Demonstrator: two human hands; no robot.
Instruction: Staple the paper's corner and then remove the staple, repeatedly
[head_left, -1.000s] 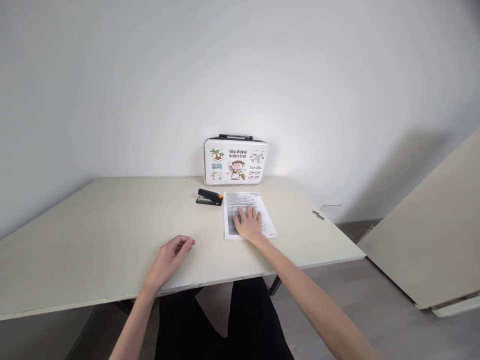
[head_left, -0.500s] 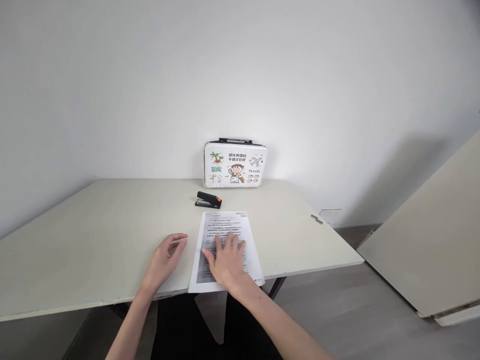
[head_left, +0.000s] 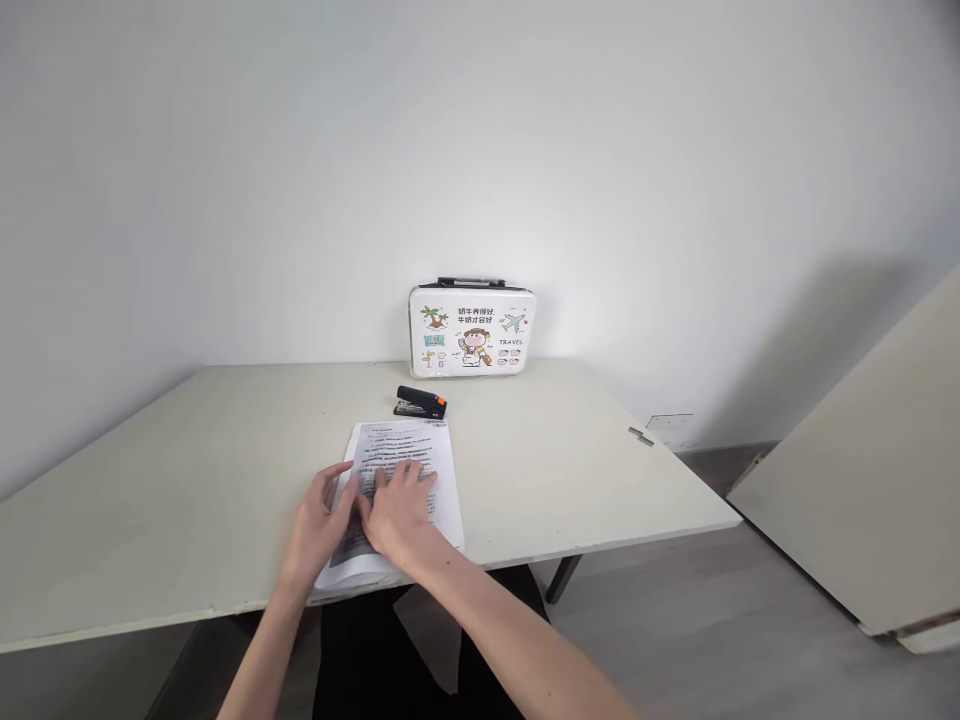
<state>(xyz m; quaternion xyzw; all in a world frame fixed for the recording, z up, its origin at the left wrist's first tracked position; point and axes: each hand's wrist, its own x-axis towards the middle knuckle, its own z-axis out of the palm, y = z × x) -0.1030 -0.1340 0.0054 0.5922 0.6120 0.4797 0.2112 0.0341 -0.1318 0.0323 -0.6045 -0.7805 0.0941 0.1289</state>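
Printed sheets of paper [head_left: 446,490], or a single sheet, lie at the front edge of the table, with dark lines of text and a grey shaded strip on the left side. My right hand [head_left: 397,510] rests flat on the print with its fingers spread. At the paper's left edge is my left hand [head_left: 316,525], thumb and fingers apart and slightly curved; whether it touches the edge is hard to tell. Just beyond the top of the paper lies a black stapler [head_left: 420,402] with an orange patch on its right end.
A white case [head_left: 472,335] with cartoon prints and a black handle stands against the wall at the back of the white table [head_left: 187,480]. Right of the table is a large pale panel [head_left: 862,480] above the grey floor. A table leg [head_left: 562,578] shows below the front edge.
The paper has slid left under my right hand, its left edge now reaching my left hand. The stapler and case stay in place; the view has shifted slightly.
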